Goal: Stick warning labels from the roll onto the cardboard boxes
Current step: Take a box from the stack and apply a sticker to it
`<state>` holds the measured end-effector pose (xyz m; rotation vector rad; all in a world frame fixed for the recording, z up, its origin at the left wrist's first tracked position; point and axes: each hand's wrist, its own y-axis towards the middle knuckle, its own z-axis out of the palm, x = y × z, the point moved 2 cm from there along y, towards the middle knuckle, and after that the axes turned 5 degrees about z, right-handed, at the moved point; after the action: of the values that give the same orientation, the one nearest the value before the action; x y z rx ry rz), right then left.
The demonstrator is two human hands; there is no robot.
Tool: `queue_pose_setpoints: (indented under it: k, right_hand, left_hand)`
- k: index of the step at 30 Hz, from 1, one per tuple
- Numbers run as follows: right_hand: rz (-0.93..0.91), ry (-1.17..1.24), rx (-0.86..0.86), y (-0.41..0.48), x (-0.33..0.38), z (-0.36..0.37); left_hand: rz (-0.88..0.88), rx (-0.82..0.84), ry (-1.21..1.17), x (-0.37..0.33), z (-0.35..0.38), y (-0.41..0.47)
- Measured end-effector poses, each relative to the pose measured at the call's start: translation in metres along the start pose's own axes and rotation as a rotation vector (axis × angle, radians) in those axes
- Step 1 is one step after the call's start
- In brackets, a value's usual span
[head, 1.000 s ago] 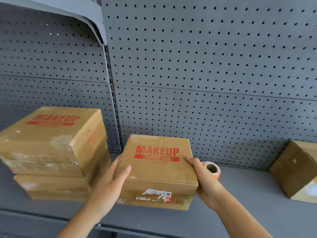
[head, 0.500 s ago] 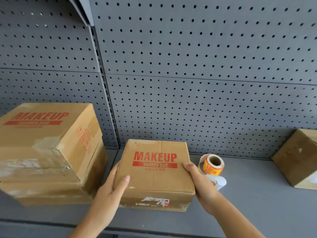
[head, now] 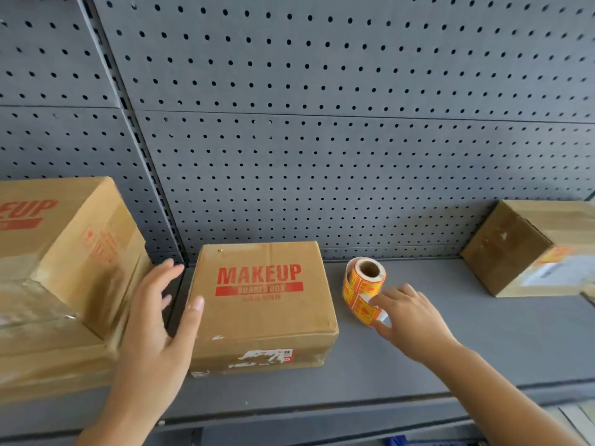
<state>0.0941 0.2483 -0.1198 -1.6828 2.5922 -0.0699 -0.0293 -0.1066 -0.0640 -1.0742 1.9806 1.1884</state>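
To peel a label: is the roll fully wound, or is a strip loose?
Loose: a strip of orange labels trails from the label roll toward the right hand.

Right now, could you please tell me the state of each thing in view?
middle box: closed, on the shelf.
label roll: partly unwound.
left hand: open, beside middle box.
right hand: open, at the roll.
left boxes: closed, stacked.
right box: closed.

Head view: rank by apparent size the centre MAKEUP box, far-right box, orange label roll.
1. Brown cardboard MAKEUP box, centre.
2. Brown cardboard box, far right: cropped and farther back, so first place is unsure.
3. Orange cylindrical label roll, clearly smallest.
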Motion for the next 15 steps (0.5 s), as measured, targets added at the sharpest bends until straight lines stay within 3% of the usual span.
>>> queue_pose_setpoints:
  k: [3, 7, 10, 15]
  right_hand:
    - [0.105, 0.139, -0.013, 0.004, -0.002, 0.000]
    - [0.221, 0.824, 0.054, 0.005, -0.001, -0.015]
    - [0.233, 1.246, 0.106, 0.000, 0.006, -0.035]
    - [0.178, 1.570, 0.121, -0.002, 0.016, -0.055]
  left_hand:
    - [0.159, 0.017, 0.008, -0.021, 0.008, 0.010]
    - [0.260, 0.153, 0.026, -0.057, 0.029, 0.023]
    - [0.262, 0.283, 0.000, -0.079, 0.054, 0.027]
    - [0.074, 0.487, -0.195, -0.094, 0.106, 0.035]
